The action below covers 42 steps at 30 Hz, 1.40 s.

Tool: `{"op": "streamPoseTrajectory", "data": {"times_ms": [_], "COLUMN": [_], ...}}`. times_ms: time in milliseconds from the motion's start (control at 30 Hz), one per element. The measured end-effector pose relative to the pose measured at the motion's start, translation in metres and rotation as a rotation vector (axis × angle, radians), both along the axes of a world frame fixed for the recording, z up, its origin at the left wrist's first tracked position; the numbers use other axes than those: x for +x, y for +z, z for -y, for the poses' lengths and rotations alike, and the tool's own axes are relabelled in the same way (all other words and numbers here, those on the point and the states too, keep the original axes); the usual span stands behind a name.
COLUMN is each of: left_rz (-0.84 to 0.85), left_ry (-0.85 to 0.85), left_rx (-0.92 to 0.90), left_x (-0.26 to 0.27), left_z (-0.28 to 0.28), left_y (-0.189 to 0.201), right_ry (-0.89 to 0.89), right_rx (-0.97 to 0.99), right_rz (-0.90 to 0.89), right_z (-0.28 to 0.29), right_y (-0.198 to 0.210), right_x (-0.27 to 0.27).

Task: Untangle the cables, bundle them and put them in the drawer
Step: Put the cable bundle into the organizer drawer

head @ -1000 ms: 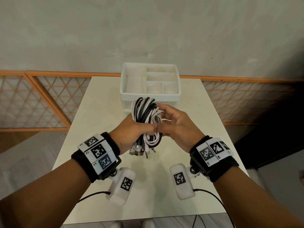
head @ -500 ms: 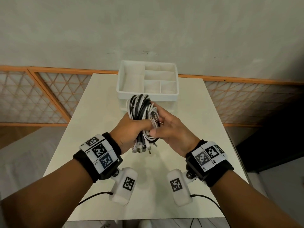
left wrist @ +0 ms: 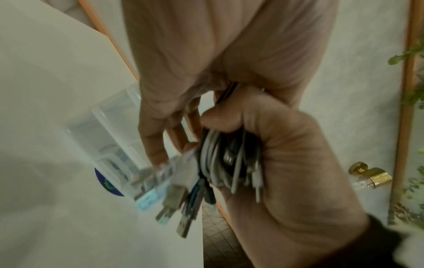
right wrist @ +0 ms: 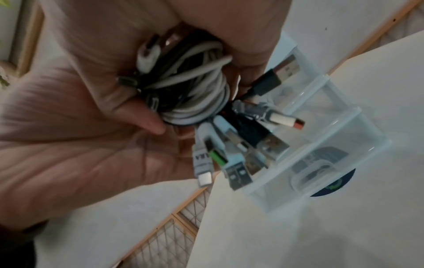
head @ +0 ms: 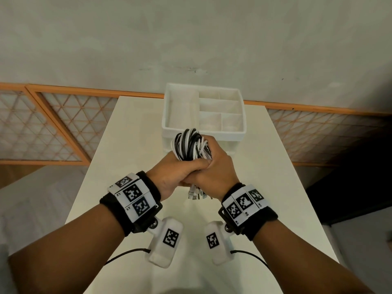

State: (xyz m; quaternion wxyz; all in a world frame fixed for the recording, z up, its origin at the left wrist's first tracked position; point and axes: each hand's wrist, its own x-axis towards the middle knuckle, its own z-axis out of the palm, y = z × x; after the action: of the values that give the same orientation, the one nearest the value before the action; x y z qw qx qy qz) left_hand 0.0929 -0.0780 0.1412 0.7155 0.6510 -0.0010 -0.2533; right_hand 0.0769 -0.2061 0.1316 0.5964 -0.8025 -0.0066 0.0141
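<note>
Pale plaster wall (head: 191,35) behind white table (head: 273,166). Orange wooden rail with lattice panels (head: 53,128) along wall base. Grey floor (head: 31,204) at left. Dark shadowed area at right.

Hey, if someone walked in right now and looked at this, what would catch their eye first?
The fat bundle of black and white cables, gripped between the left hand and the right hand above the table. Its plugs dangle below the hands. Just behind stands the white divided organizer, nothing visible in its compartments.
</note>
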Motion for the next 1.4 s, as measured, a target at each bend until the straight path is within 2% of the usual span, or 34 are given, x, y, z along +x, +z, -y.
{"op": "streamPoseTrajectory", "data": {"times_ms": [133,367,567,767,933,1167,1400], "left_rz": [-0.103,-0.083,-0.231,-0.343,-0.383,-0.567,-0.649], "left_ry": [-0.015,-0.059,-0.009,-0.043,-0.119,0.256,0.345], "left_rx": [-0.081,-0.078,-0.103,-0.100,-0.110,-0.126,-0.256], "left_x": [0.009,0.014,0.007,0.007,0.022,0.059,0.068], "left_z": [-0.020,-0.032,-0.022,-0.017,-0.010,0.030,0.058], "left_y": [-0.007,-0.023,-0.038,-0.051,-0.059,-0.077,-0.084], "right_ry": [0.020,-0.046,-0.113,-0.067,-0.160,-0.250,-0.207], "right_rx": [-0.105,-0.187,-0.286,-0.423,-0.441,-0.383,-0.342], "right_rz": [-0.040,-0.092,-0.087,-0.172,-0.253,-0.246,-0.192], "right_z": [-0.013,-0.033,-0.034,-0.013,0.030,0.089,0.107], "right_y": [-0.006,-0.021,-0.043,-0.056,-0.061,-0.053,-0.047], "right_x": [0.007,0.011,0.008,0.008,0.010,0.015,0.007]}}
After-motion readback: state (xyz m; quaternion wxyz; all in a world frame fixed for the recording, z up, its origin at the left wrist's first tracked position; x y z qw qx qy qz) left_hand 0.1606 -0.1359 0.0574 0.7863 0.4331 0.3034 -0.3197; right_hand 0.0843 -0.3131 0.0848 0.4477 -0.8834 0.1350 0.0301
